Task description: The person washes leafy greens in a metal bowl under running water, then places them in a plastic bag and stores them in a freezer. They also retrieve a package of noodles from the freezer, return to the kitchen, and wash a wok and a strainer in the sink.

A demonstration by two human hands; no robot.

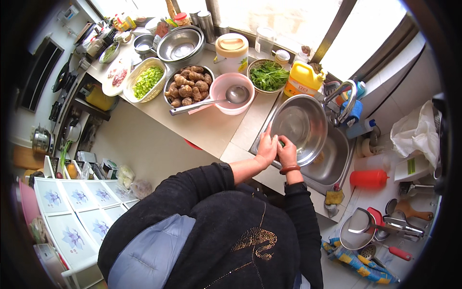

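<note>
My left hand (267,150) and my right hand (287,151), with a reddish-brown bracelet on its wrist, meet at the near left rim of a stainless steel basin (299,123). A bit of something dark green (282,143) shows at my right fingers; most of it is hidden. What my left fingers hold cannot be told. The basin rests tilted over the steel sink (330,159), beside the curved faucet (348,103). Left of it are a bowl of leafy greens (269,76), a pink bowl (223,106) with a steel ladle (236,94), and a bowl of brown taro-like tubers (187,86).
A yellow jug (303,79) stands behind the basin. Chopped green vegetable fills a basket (162,85); cut meat lies on a white board (110,88). A red squeeze bottle (368,178) lies right of the sink, a yellow sponge (334,197) at its near edge. Utensils hang at lower right.
</note>
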